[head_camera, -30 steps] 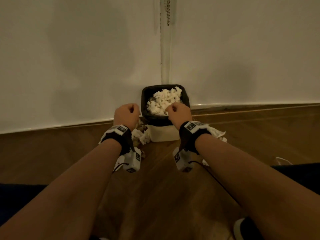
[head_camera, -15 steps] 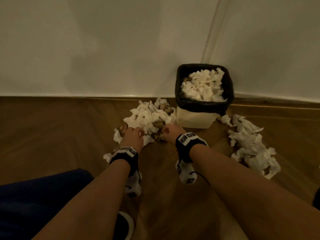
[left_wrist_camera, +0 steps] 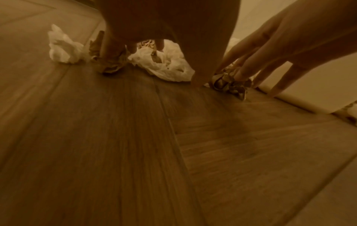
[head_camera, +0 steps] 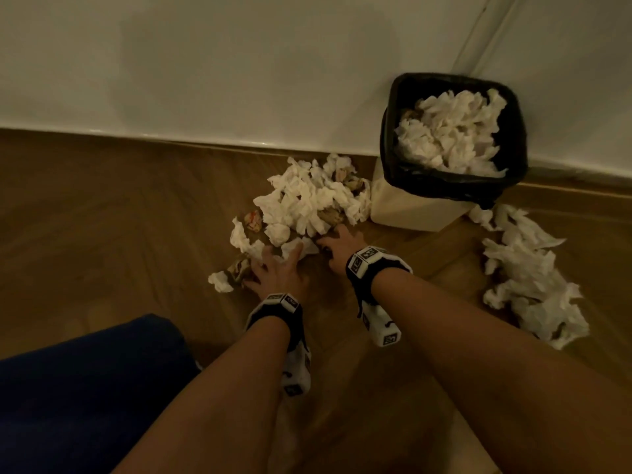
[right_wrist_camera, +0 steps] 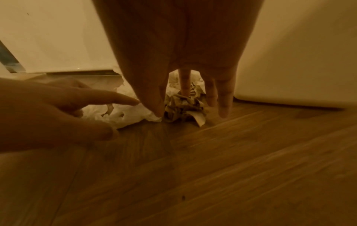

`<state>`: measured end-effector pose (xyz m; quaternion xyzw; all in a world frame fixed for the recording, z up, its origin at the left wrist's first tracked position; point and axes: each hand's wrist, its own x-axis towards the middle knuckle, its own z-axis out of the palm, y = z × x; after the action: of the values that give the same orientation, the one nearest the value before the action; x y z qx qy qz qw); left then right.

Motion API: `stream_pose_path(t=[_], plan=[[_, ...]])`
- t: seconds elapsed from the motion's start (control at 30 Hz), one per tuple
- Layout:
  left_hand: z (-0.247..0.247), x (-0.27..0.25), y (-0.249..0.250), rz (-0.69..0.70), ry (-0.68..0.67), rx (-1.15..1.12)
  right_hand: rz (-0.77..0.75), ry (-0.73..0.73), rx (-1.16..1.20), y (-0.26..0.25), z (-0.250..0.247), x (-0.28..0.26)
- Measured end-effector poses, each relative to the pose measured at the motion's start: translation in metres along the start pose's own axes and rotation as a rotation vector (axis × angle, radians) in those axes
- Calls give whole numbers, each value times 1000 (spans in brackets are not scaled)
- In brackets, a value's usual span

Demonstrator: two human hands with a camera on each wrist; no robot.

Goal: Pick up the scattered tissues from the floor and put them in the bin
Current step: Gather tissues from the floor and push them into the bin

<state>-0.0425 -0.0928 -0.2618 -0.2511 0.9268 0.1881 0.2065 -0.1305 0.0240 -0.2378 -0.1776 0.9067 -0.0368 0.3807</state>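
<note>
The bin [head_camera: 455, 189], black-lined and cream-walled in the far right corner, already brims with crumpled white tissues, yet the job looks roughly half done: a soft heap of tissues [head_camera: 307, 200] lies left of it and a strip of tissues [head_camera: 526, 275] trails to its right on the wood floor [head_camera: 102, 217]. The left hand [head_camera: 278, 271] and right hand [head_camera: 342, 248] reach into the heap's near edge, fingers spread, straight and grasping nothing.

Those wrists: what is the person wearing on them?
Each bare forearm carries a black wrist strap with a white block on top bearing black square markings, on the left hand and the right hand. A white camera box hangs under each wrist. No sleeves show.
</note>
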Motion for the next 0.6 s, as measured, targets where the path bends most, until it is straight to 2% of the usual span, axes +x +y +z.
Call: stream_pose_path(t=[0.17, 0.3, 0.43, 0.6], plan=[[3, 11, -3, 168, 22, 110, -33, -25, -31, 1, 8, 10], [6, 17, -4, 196, -11, 69, -73, 51, -45, 1, 15, 9], [12, 19, -3, 229, 78, -91, -51, 74, -80, 0, 19, 9], [15, 25, 0, 161, 101, -360, -72, 96, -80, 5, 23, 14]])
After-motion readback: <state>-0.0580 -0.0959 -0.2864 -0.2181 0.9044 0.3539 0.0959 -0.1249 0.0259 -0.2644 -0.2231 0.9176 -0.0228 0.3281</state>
